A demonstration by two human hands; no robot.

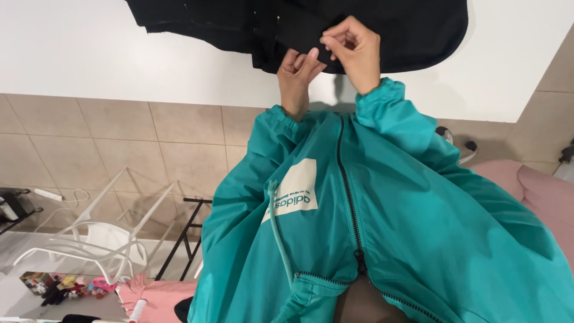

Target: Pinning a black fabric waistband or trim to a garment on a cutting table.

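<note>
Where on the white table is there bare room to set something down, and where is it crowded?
The table is bare to the left of the black cloth, along the near edge. A smaller bare patch lies to the right of the cloth, toward the table's corner. The middle is crowded: the left hand and the right hand pinch the cloth there.
</note>
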